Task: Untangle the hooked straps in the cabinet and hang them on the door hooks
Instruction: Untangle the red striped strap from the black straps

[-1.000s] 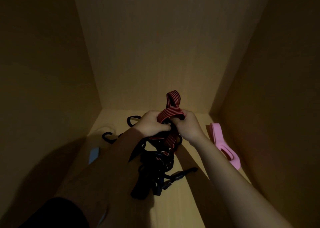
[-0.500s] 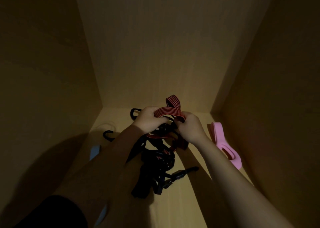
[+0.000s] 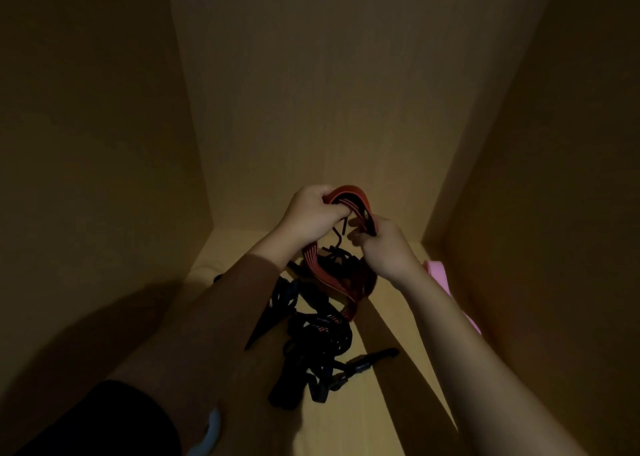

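Inside a dim wooden cabinet, my left hand [image 3: 311,213] and my right hand [image 3: 384,247] both grip a red strap with black stripes [image 3: 353,202], lifted above the floor and arched between them. A black metal hook [image 3: 337,239] hangs just under the arch. The strap's lower part [image 3: 332,279] runs down into a tangle of black straps [image 3: 311,334] on the cabinet floor. A black clip end [image 3: 374,357] sticks out to the right of the tangle.
A pink object [image 3: 450,289] lies along the right wall, partly behind my right forearm. A light blue object [image 3: 211,431] shows at the bottom left, by my left sleeve. Cabinet walls stand close on the left, back and right.
Both hands have risen with the red strap and pulled slightly apart. The upright loop has flattened into an arch, and a black hook now shows beneath it.
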